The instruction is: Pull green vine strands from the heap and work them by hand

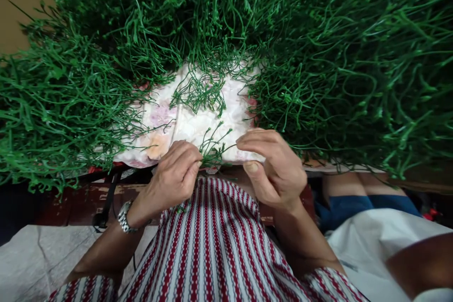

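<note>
My left hand (175, 174), with a metal watch on its wrist, is closed in a pinch on a small green branching sprig (212, 147). My right hand (274, 163) is beside it, fingers curled over and touching the sprig's thin stem tips. Both hands hover over a pale flowered cloth (184, 122) just beyond my red-and-white striped garment. A loose tuft of the same green stems (200, 92) lies further back on the cloth.
Great heaps of thin green stems (354, 56) surround the cloth on the left, back and right. Another person's bare leg in blue shorts (364, 196) and white cloth sit at the right. A dark cord (106, 207) hangs at the left over a reddish floor.
</note>
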`<state>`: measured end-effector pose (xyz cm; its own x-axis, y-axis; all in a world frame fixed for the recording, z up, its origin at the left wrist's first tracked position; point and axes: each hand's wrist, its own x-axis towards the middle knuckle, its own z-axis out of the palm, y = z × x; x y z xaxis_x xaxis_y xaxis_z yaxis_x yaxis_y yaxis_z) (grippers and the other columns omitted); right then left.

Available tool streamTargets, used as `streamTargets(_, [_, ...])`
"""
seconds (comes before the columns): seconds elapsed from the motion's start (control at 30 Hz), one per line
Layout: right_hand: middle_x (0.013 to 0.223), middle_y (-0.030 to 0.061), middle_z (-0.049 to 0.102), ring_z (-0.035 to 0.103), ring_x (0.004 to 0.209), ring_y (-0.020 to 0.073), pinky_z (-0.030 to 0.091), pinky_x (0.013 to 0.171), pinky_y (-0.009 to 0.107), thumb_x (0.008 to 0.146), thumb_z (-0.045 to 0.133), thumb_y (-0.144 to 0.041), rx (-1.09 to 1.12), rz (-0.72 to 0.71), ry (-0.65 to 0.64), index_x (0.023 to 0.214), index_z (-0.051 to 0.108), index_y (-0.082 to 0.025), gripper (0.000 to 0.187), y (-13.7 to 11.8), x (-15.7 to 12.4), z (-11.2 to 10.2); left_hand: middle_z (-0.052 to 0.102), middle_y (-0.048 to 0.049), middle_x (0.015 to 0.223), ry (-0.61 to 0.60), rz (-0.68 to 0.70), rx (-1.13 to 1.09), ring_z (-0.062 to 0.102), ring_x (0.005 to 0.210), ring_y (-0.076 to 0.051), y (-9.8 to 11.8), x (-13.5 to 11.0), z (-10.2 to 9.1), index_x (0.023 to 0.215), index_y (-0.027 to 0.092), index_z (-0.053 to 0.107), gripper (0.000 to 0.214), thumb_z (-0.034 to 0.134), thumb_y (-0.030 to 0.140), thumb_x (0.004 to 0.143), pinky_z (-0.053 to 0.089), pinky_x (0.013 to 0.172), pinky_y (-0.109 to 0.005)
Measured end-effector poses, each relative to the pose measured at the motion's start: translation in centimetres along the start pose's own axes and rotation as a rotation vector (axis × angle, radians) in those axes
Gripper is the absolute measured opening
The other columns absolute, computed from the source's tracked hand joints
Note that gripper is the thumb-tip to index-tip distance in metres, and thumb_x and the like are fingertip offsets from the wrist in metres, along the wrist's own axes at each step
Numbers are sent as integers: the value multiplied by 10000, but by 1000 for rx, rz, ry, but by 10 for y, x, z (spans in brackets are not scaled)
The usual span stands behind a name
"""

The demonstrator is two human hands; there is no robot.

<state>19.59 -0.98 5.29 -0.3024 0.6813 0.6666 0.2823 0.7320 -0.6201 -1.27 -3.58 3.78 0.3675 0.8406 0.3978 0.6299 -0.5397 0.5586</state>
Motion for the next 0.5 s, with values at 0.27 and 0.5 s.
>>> streamTargets(0.27, [1115,93,603,490,1108,239,321,1008,453,823,579,-420,-313,-134,-391,1135,548,-158,409,-15,10,5,562,-71,745,39,247,247,481,703,-188,1,-4,9,828,155,499,168,495,17,734,380,636,-339])
streamTargets(0.5, [776,62,582,488,765,175,374,772,357,899,441,-255,-440,-5,-555,885,596,-127,201,0,-1,16,571,-59,752,-17,206,234,514,750,-188,4,-3,10,798,164,490,128,495,41,763,415,692,-345])
